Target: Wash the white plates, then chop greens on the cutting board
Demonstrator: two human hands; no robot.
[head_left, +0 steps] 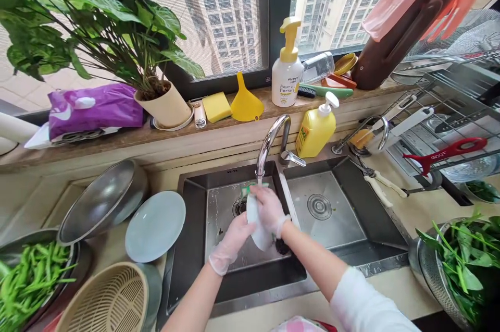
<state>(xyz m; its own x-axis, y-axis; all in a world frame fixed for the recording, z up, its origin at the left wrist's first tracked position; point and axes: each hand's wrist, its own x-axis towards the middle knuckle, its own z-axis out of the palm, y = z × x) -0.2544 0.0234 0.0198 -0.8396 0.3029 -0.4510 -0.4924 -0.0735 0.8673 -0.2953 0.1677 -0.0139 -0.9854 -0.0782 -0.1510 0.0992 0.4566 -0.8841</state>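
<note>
Over the left basin of the steel double sink (187,238), my hands wear thin clear gloves. My left hand (231,242) is shut on a small white plate (253,222), which stands tilted on edge. My right hand (269,211) presses from above against the plate's top edge. A green-and-yellow sponge (253,188) shows between those fingers and the plate. Water runs from the chrome faucet (269,144) onto the sponge and the plate. The plate's far face is hidden by my hands.
A steel bowl (103,201) and pale plate (155,226) lean left of the sink, above green beans (33,285) and a woven basket (109,300). Leafy greens in a colander (464,269) sit right. Bottles (316,131) and a dish rack (441,113) stand behind.
</note>
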